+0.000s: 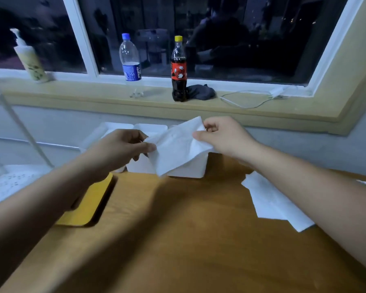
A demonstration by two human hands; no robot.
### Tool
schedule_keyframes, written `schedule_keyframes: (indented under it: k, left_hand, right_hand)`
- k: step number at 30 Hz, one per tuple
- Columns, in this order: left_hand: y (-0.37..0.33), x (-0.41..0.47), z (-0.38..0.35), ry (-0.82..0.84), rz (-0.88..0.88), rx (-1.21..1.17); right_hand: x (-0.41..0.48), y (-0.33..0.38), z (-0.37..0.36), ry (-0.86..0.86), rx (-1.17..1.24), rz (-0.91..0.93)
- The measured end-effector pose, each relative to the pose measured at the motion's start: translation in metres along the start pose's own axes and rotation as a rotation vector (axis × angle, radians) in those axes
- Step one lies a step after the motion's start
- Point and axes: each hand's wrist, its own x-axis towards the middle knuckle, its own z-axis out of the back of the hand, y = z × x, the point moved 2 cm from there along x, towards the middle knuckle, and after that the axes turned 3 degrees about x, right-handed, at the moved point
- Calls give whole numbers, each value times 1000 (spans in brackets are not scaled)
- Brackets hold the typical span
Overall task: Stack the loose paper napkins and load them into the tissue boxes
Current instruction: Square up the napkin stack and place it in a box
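I had one paper napkin point(178, 149) held up between both hands, just above the white tissue boxes point(187, 170) at the far edge of the wooden table point(178, 240). The left hand point(123, 149) pinched the sheet's left edge between thumb and curled fingers. The right hand point(222, 136) pinched the upper right corner the same way. The sheet sagged, creased, with its lower corner hanging in front of the right-hand box. I judged this to be the loading of a single sheet, or the flattening just ahead of it. The next move called for drawing the sheet flat, then lowering it squarely into an open box. Three boxes seemed to stand side by side, but the hands and napkin hid their openings, so I could not tell what lay inside. More loose napkins point(270, 204) lay overlapped on the table under my right forearm, not yet stacked. A flat yellow piece point(89, 204), perhaps a box lid, lay by the left arm.
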Motion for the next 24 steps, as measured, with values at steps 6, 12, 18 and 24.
schedule_keyframes:
  k: [6, 12, 18, 24]
  left_hand:
    - [27, 22, 25, -147, 78, 49]
    - [57, 46, 35, -191, 125, 129]
    - [64, 58, 31, -213, 138, 299]
    - [61, 66, 25, -161, 104, 526]
  right_hand:
    - [87, 24, -48, 30, -98, 24]
    - [140, 27, -95, 45, -177, -14]
    - [168, 15, -133, 59, -324, -42]
    - [167, 8, -151, 27, -415, 40]
